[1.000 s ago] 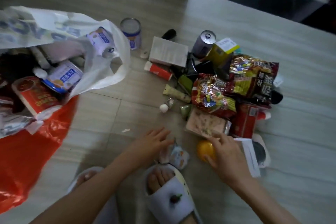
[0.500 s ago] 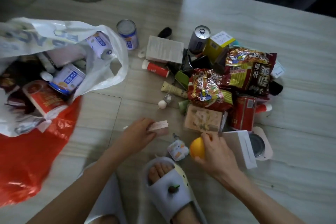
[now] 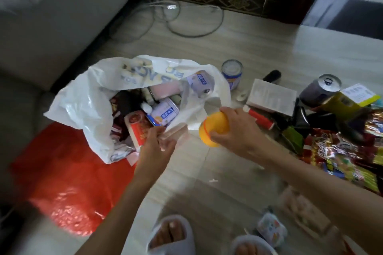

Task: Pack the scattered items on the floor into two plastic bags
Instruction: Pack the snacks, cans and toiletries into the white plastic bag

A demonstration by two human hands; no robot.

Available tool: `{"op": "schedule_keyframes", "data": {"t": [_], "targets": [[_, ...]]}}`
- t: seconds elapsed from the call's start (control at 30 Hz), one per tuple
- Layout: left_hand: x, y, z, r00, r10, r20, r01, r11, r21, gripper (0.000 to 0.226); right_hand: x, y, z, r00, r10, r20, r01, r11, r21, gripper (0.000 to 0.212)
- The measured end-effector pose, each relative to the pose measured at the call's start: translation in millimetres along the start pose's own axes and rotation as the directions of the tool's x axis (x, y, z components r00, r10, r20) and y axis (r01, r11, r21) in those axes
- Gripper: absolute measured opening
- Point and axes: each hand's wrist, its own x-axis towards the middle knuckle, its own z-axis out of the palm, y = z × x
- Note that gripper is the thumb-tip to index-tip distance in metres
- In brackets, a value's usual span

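Observation:
An open white plastic bag (image 3: 87, 101) lies on the floor at centre left, holding cans, a red packet and other goods. A red plastic bag (image 3: 68, 182) lies flat beneath and in front of it. My left hand (image 3: 155, 149) grips a small pale pink box (image 3: 176, 136) at the white bag's mouth. My right hand (image 3: 238, 130) holds a yellow-orange round container (image 3: 213, 128) just right of the bag's opening. Scattered items sit on the right: snack packets (image 3: 342, 157), a white box (image 3: 271, 97), a dark can (image 3: 319, 89), a blue-white can (image 3: 232, 72).
A grey sofa (image 3: 51, 16) fills the left side. Cables (image 3: 186, 27) loop on the floor near the far wall. My slippered feet (image 3: 172, 236) are at the bottom, with a small printed pouch (image 3: 271, 227) beside them.
Both hands lifted off the floor and swung left to the white bag's mouth, the left carrying the pink box, the right the yellow container. The view turned left and up.

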Motion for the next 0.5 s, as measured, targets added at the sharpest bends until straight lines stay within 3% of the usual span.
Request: {"op": "schedule_keyframes", "data": {"t": [0.1, 0.23, 0.33, 0.4, 0.5], "targets": [[45.7, -11.0, -27.1, 0.972, 0.017, -0.233, -0.001, 0.998, 0.068, 0.035, 57.8, -27.6, 17.7, 1.0, 0.007, -0.014, -0.005, 0.992, 0.129, 0.074], [85.4, -25.2, -40.8, 0.916, 0.17, -0.363, -0.078, 0.964, 0.255, 0.032, 110.1, -62.4, 41.7, 0.997, 0.061, -0.054, -0.039, 0.943, 0.329, 0.061], [97.4, -38.4, -30.6, 0.88, 0.318, -0.352, -0.125, 0.872, 0.474, 0.028, 134.7, -84.1, 70.4, 0.997, 0.058, -0.059, -0.024, 0.885, 0.465, 0.054], [98.1, -36.8, -20.4, 0.89, 0.326, -0.319, -0.136, 0.858, 0.496, 0.027, 144.9, -86.9, 83.6, 0.996, 0.02, -0.084, 0.027, 0.852, 0.523, 0.052], [92.5, -41.1, -6.8, 0.949, 0.276, -0.15, -0.166, 0.845, 0.508, 0.052, 150.6, -79.1, 90.6, 0.992, -0.051, -0.114, 0.103, 0.844, 0.526, 0.055]]}}
